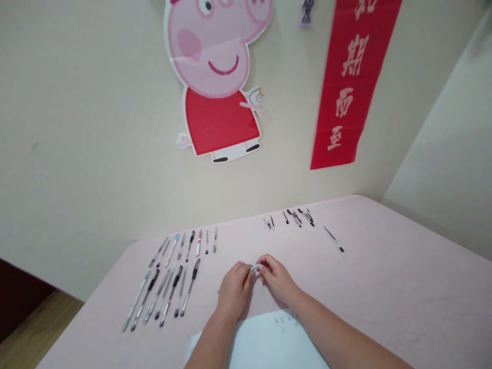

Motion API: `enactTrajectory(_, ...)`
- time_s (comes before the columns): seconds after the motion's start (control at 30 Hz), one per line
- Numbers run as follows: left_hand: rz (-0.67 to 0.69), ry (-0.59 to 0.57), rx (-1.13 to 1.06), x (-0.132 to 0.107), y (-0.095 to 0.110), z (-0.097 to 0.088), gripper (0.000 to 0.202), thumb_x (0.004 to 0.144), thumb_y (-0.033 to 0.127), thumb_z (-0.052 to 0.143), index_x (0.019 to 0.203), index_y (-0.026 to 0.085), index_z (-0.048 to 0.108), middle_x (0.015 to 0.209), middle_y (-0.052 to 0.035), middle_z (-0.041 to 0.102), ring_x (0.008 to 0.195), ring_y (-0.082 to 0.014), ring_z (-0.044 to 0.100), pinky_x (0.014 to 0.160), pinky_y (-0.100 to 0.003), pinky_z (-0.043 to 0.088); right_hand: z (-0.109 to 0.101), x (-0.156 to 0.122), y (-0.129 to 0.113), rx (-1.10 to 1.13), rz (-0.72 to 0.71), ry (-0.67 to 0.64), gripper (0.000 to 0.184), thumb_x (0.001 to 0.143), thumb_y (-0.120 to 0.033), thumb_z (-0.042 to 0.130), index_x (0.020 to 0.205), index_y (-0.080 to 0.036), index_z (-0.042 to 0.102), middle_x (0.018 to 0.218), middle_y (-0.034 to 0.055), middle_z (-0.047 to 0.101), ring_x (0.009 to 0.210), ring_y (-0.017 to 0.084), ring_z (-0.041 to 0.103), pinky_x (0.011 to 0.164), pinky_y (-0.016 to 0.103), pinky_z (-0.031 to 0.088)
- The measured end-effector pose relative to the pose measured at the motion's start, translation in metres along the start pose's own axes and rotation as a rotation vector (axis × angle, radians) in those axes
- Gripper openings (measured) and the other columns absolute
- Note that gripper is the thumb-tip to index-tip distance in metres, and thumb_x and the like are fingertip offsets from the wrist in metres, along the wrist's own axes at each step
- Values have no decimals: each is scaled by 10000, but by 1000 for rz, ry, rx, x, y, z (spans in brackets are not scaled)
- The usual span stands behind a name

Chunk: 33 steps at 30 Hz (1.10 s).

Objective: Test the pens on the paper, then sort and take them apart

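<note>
Near the middle of the table, a light blue pen (pixel 254 267) is held between both hands. My left hand (pixel 235 288) is closed around its body, which the fingers mostly hide. On the other side, my right hand (pixel 277 278) pinches the pen's blue end with thumb and fingertips. Below the hands lies a pale sheet (pixel 269 341) with several small dark spots near its top right; whether these are marks or tiny parts I cannot tell. Both forearms overlap the sheet.
On the left of the pink table (pixel 384 297), several pens (pixel 177 277) lie in two rows. Toward the back, several pen parts and refills (pixel 295 218) are spread out, with another thin dark refill (pixel 333 239) to their right. A wall with a pig cutout (pixel 223 123) borders the table's back.
</note>
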<state>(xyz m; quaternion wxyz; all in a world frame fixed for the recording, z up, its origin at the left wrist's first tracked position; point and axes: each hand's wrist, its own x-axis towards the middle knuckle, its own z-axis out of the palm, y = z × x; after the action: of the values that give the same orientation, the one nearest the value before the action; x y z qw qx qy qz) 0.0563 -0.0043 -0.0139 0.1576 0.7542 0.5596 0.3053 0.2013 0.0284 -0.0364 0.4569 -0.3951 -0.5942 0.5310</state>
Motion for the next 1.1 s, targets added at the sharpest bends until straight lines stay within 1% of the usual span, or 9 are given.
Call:
enactTrajectory(0.13, 11, 11, -3, 0, 0, 0, 244, 895, 260, 391, 947, 208, 624, 881, -55, 619, 834, -180, 579, 748, -291, 442, 0, 0, 2, 13, 8, -1, 208, 789, -381, 527, 886, -198, 530, 689, -24, 517, 517, 107, 473, 478, 237, 398)
enactTrajectory(0.4, -22, -32, 31, 0, 0, 2, 278, 912, 319, 373, 947, 209, 625, 858, -48, 619, 809, -173, 583, 734, -280, 435, 0, -1, -3, -41, -14, -32, 153, 807, -339, 497, 804, -188, 529, 622, -36, 486, 515, 107, 460, 482, 229, 379)
enactTrajectory(0.7, -65, -81, 129, 0, 5, -2, 292, 927, 329, 343, 953, 209, 608, 864, -39, 613, 806, -168, 578, 702, -265, 401, 0, 0, -2, -90, -26, -38, 139, 813, -307, 470, 798, -183, 530, 630, -33, 486, 523, 110, 467, 503, 236, 381)
enactTrajectory(0.87, -66, -86, 164, -1, 8, -3, 294, 931, 324, 334, 927, 216, 608, 852, -30, 614, 793, -157, 579, 681, -252, 386, 0, 0, 0, -89, -37, -41, 136, 815, -302, 466, 805, -182, 530, 633, -31, 490, 530, 113, 470, 516, 243, 386)
enactTrajectory(1.1, -77, -90, 209, -2, 9, -5, 290, 928, 305, 335, 949, 224, 613, 853, -31, 619, 778, -156, 587, 671, -248, 385, 1, 0, 4, -53, -9, -36, 110, 809, -284, 479, 809, -185, 527, 608, -46, 472, 520, 108, 458, 499, 231, 371)
